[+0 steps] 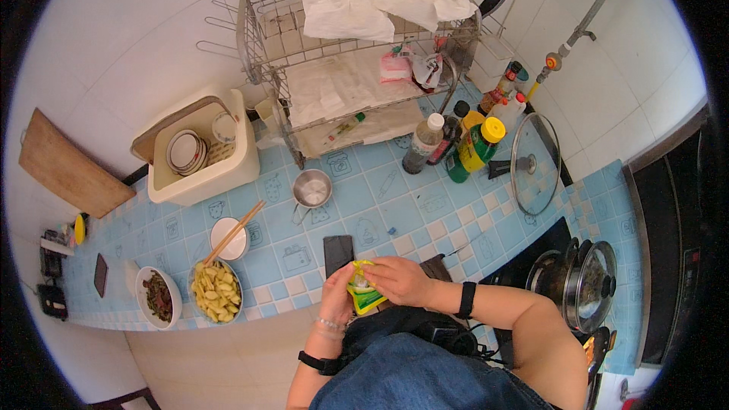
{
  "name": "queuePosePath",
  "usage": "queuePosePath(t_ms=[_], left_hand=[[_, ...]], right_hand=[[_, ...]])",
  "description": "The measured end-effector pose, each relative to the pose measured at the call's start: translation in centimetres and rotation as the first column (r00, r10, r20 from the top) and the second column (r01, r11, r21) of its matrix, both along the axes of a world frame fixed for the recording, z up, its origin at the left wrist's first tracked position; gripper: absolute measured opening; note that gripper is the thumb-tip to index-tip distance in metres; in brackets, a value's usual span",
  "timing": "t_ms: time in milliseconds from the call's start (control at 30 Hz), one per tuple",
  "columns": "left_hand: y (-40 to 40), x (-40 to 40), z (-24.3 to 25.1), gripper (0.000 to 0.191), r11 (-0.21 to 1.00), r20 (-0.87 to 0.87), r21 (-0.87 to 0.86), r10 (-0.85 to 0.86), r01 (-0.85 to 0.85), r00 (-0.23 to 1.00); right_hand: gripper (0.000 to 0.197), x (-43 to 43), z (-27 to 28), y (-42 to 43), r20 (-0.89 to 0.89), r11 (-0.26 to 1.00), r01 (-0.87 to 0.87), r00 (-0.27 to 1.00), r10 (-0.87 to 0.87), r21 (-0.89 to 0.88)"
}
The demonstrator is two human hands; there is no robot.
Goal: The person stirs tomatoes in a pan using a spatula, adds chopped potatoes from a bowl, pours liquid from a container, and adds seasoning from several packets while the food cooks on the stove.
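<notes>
My left hand (338,295) grips the left side of a small yellow and green plastic packet (366,296), close to my body at the counter's front edge. The fingers of my right hand (398,280) pinch the packet's top right part. Just beyond the hands a dark smartphone (339,251) lies on the blue tiled counter. To the left stand a bowl of pale yellow sliced pieces (215,291), a white bowl with dark green and reddish food (158,298), and an empty white bowl (230,238) with wooden chopsticks (234,232) across it.
A steel cup (312,188) stands mid-counter, before a wire dish rack (364,111). Several bottles (474,151) and an upright glass lid (536,164) are at the back right. Lidded pots (589,287) sit on the right. A cream basin (199,151) holds bowls; a cutting board (71,165) leans left.
</notes>
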State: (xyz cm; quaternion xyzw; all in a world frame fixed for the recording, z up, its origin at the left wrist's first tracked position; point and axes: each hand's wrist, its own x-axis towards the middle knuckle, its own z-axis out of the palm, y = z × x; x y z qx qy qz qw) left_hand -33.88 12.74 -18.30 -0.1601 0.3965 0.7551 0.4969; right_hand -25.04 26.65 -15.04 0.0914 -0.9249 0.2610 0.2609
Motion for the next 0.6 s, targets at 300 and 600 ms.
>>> queuePosePath(t_ms=[300,600], left_hand=[[-0.6,0.0,1.2,0.017,0.942,-0.642,-0.298,-0.077,-0.156,0.763],[-1.0,0.0,3.5,0.019,0.956,-0.722,-0.264,-0.105,-0.131,0.684]], right_hand=[[0.022,-1.1,-10.2,5.7,0.673,0.589,0.777,0.559,-0.484,-0.223],[0.01,-2.6,-8.3,6.7,0.481,0.574,0.51,0.849,-0.218,-0.641]])
